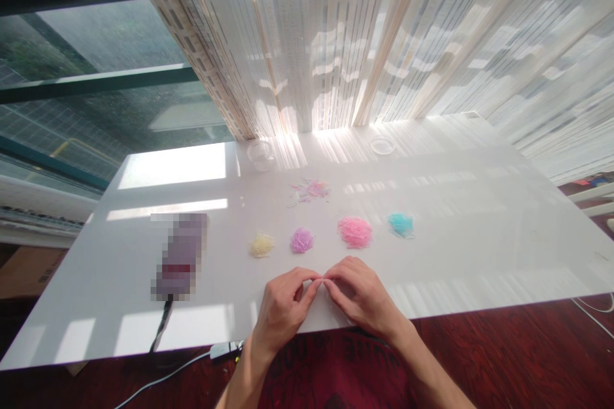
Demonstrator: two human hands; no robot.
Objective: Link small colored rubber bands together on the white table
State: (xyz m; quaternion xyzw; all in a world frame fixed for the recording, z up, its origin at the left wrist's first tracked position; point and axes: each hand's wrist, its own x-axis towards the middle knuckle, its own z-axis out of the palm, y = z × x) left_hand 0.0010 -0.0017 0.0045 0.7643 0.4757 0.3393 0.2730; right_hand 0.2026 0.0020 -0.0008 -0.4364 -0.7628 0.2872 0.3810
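Observation:
My left hand (288,299) and my right hand (361,294) meet near the front edge of the white table. Thumb and forefinger of each are pinched, tips almost touching, and whatever lies between them is too small to make out. Just beyond the hands are sorted piles of short thin strands: a pale yellow pile (261,245), a purple pile (302,240), a larger pink pile (355,232) and a turquoise pile (401,224). Farther back, a loose mixed pile (313,190) of pink, purple and whitish strands lies spread out.
A clear round container (260,154) and a clear round lid (382,146) sit at the back of the table (480,223). On the left lies a blurred purple object (182,255) with a black cord. Sheer curtains (326,45) hang behind. A white plug (224,350) is by the front edge.

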